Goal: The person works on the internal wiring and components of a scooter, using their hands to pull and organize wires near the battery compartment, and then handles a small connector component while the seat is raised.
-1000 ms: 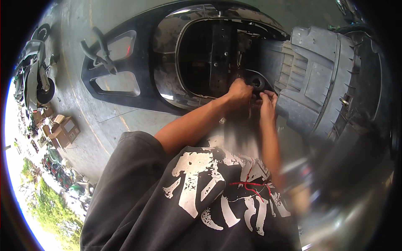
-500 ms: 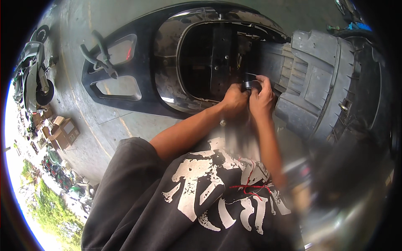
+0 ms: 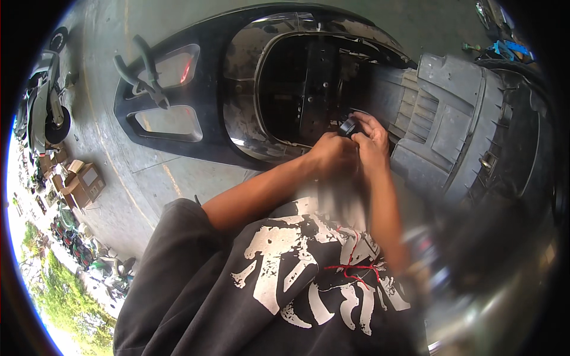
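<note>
Above the near side of the scooter's open seat bay [image 3: 289,89], both my hands are close together. My right hand [image 3: 374,142] is closed round a small roll of black tape [image 3: 348,126], its fingers curled over the far side and its thumb toward me. My left hand [image 3: 331,155] is closed right beside the roll; what its fingers pinch is hidden. A pair of pliers [image 3: 144,80] with dark grey handles lies on the black rear rack [image 3: 205,89], its jaws toward the bay.
Grey plastic floorboard panels [image 3: 445,113] of the scooter stand right of my hands. Far left are a parked scooter [image 3: 47,101], cardboard boxes [image 3: 83,184] and a heap of parts [image 3: 89,246]. A dark blurred shape [image 3: 493,237] covers the lower right. Blue items [image 3: 507,50] lie at upper right.
The tape roll has tilted and moved slightly left and down between my hands. My right fingers now curl over its far side. My left hand has shifted slightly down and left.
</note>
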A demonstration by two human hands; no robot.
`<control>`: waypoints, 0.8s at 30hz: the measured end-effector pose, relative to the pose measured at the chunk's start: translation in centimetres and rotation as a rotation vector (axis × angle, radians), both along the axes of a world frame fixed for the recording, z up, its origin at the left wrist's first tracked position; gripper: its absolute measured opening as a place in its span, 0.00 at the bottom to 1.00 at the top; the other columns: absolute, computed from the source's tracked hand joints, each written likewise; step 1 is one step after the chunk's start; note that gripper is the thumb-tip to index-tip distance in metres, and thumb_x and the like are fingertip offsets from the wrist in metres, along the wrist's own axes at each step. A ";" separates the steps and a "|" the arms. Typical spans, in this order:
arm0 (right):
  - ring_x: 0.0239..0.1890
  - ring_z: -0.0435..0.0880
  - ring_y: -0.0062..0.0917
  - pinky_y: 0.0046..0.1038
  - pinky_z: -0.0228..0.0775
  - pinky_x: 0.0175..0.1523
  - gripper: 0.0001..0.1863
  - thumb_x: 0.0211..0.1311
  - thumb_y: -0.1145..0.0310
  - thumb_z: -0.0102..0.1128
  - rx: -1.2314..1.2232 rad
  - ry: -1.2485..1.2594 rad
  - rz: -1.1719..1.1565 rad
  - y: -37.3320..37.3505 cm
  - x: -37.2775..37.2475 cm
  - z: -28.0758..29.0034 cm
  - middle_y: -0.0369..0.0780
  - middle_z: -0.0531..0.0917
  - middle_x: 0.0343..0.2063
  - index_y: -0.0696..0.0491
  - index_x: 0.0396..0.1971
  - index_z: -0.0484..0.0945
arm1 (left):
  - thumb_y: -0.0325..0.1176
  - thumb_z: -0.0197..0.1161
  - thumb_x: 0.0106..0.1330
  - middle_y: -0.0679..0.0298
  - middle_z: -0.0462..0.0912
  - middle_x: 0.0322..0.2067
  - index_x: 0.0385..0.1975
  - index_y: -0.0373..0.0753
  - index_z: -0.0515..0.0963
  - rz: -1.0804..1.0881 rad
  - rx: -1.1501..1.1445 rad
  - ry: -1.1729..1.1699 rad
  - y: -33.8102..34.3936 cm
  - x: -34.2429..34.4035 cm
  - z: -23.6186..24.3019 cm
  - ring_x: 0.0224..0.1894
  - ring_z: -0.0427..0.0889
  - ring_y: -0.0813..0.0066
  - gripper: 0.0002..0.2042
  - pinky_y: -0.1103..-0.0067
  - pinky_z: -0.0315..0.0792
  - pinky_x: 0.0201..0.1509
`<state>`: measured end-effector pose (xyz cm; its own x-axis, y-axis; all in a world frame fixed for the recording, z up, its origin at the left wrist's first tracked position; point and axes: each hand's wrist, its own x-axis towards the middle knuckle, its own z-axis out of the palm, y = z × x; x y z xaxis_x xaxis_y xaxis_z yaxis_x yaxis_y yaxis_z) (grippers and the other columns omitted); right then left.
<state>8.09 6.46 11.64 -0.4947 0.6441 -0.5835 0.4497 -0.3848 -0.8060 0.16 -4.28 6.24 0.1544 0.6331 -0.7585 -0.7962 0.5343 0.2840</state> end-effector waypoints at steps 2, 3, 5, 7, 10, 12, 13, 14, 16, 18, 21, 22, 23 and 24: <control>0.44 0.80 0.25 0.22 0.73 0.48 0.24 0.47 0.86 0.51 -0.070 0.053 -0.069 -0.4 0.3 0.2 0.48 0.80 0.46 0.65 0.50 0.71 | 0.34 0.60 0.61 0.54 0.80 0.35 0.44 0.29 0.69 -0.420 -0.004 0.493 0.6 -2.2 1.3 0.39 0.82 0.59 0.18 0.71 0.76 0.45; 0.46 0.79 0.25 0.21 0.74 0.47 0.24 0.50 0.89 0.49 0.054 0.037 -0.061 -0.6 1.1 -0.4 0.47 0.80 0.46 0.65 0.51 0.70 | 0.36 0.63 0.56 0.52 0.80 0.32 0.44 0.29 0.69 -0.676 0.074 0.999 1.9 -4.3 5.9 0.35 0.81 0.50 0.21 0.68 0.76 0.43; 0.46 0.79 0.25 0.21 0.76 0.45 0.23 0.52 0.89 0.50 0.031 -0.013 -0.180 -1.3 1.4 -0.6 0.47 0.80 0.44 0.64 0.52 0.70 | 0.37 0.65 0.53 0.51 0.79 0.34 0.44 0.30 0.69 -0.707 0.221 1.330 3.0 -5.5 7.9 0.37 0.80 0.49 0.23 0.69 0.75 0.45; 0.46 0.80 0.26 0.22 0.77 0.44 0.22 0.54 0.89 0.50 0.034 -0.087 -0.218 -1.8 1.4 -0.3 0.46 0.80 0.43 0.64 0.51 0.70 | 0.37 0.67 0.50 0.53 0.77 0.39 0.48 0.34 0.70 -0.812 0.407 1.607 4.1 -5.9 7.7 0.44 0.78 0.53 0.25 0.69 0.73 0.50; 0.43 0.80 0.25 0.23 0.79 0.43 0.19 0.56 0.88 0.50 0.022 -0.135 -0.221 -1.9 0.4 0.9 0.44 0.80 0.41 0.64 0.49 0.70 | 0.34 0.66 0.52 0.54 0.75 0.43 0.47 0.38 0.72 -0.866 0.652 1.610 5.7 -5.6 4.2 0.49 0.75 0.55 0.21 0.69 0.72 0.52; 0.41 0.81 0.24 0.23 0.79 0.42 0.16 0.57 0.87 0.51 -0.082 -0.081 -0.339 -2.3 0.4 1.1 0.44 0.80 0.40 0.63 0.47 0.70 | 0.32 0.65 0.53 0.54 0.77 0.41 0.45 0.40 0.74 -0.885 0.695 1.585 6.4 -5.6 2.9 0.47 0.77 0.55 0.18 0.68 0.72 0.52; 0.35 0.81 0.22 0.22 0.78 0.36 0.12 0.60 0.84 0.52 -0.107 -0.092 -0.381 -2.7 0.3 1.7 0.42 0.80 0.36 0.62 0.45 0.70 | 0.32 0.65 0.53 0.54 0.77 0.40 0.44 0.40 0.74 -0.903 0.699 1.556 6.6 -6.0 2.7 0.47 0.77 0.55 0.17 0.68 0.72 0.52; 0.33 0.81 0.22 0.21 0.77 0.34 0.12 0.61 0.82 0.53 -0.185 -0.138 -0.364 -2.6 0.5 2.2 0.42 0.80 0.35 0.62 0.45 0.70 | 0.32 0.65 0.53 0.53 0.77 0.40 0.44 0.40 0.75 -0.921 0.701 1.529 6.7 -6.2 2.7 0.46 0.78 0.55 0.17 0.68 0.72 0.52; 0.29 0.80 0.21 0.21 0.74 0.30 0.10 0.63 0.78 0.53 -0.347 -0.221 -0.325 -2.5 1.0 3.0 0.41 0.81 0.33 0.61 0.44 0.71 | 0.31 0.63 0.56 0.51 0.79 0.38 0.44 0.39 0.75 -0.856 0.621 1.438 6.4 -6.3 3.5 0.46 0.78 0.52 0.16 0.65 0.72 0.51; 0.23 0.76 0.20 0.18 0.67 0.24 0.09 0.66 0.71 0.53 -0.477 -0.142 -0.279 -2.1 2.4 3.2 0.37 0.78 0.27 0.59 0.43 0.72 | 0.31 0.63 0.56 0.51 0.79 0.38 0.45 0.38 0.75 -0.781 0.534 1.344 5.8 -6.4 5.1 0.46 0.77 0.50 0.16 0.64 0.72 0.50; 0.23 0.71 0.17 0.15 0.60 0.23 0.09 0.67 0.67 0.52 -0.671 0.079 -0.493 -2.5 4.2 2.7 0.34 0.73 0.24 0.56 0.41 0.73 | 0.31 0.63 0.56 0.50 0.79 0.39 0.46 0.38 0.74 -0.830 0.542 1.302 4.7 -6.0 5.2 0.46 0.77 0.49 0.16 0.64 0.72 0.51; 0.23 0.70 0.17 0.15 0.60 0.23 0.09 0.67 0.68 0.51 -0.732 0.186 -0.535 -2.5 5.1 2.1 0.34 0.73 0.25 0.56 0.41 0.73 | 0.31 0.64 0.56 0.50 0.78 0.39 0.45 0.38 0.75 -0.791 0.523 1.313 4.2 -5.7 5.3 0.46 0.77 0.49 0.16 0.64 0.72 0.51; 0.24 0.69 0.16 0.14 0.60 0.23 0.08 0.68 0.68 0.51 -0.793 0.291 -0.574 -2.5 5.7 1.7 0.35 0.73 0.25 0.57 0.41 0.73 | 0.30 0.64 0.56 0.50 0.78 0.39 0.45 0.38 0.75 -0.751 0.502 1.321 3.4 -5.2 5.6 0.46 0.77 0.49 0.16 0.64 0.72 0.50; 0.25 0.69 0.16 0.13 0.60 0.23 0.08 0.68 0.69 0.50 -0.851 0.398 -0.612 -2.5 6.2 1.3 0.35 0.73 0.26 0.57 0.41 0.73 | 0.30 0.64 0.55 0.49 0.78 0.39 0.45 0.38 0.75 -0.710 0.483 1.328 2.7 -4.7 5.7 0.46 0.77 0.49 0.16 0.64 0.72 0.50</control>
